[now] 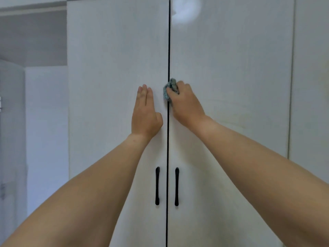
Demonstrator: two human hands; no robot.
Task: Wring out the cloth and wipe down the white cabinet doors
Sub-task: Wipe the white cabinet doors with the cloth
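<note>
Left of the tall cupboard I see a plain white wall [46, 122] (a grey ceiling [33, 38] above it).

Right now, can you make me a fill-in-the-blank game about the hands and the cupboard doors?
1. The right hand holds a bunched ____ against the doors.
2. The left hand lies ____ on the left door, fingers straight.
3. The two door handles are coloured ____.
4. The cloth sits over the dark ____ between the doors.

Missing words: cloth; flat; black; gap

No legible text or markings.
</note>
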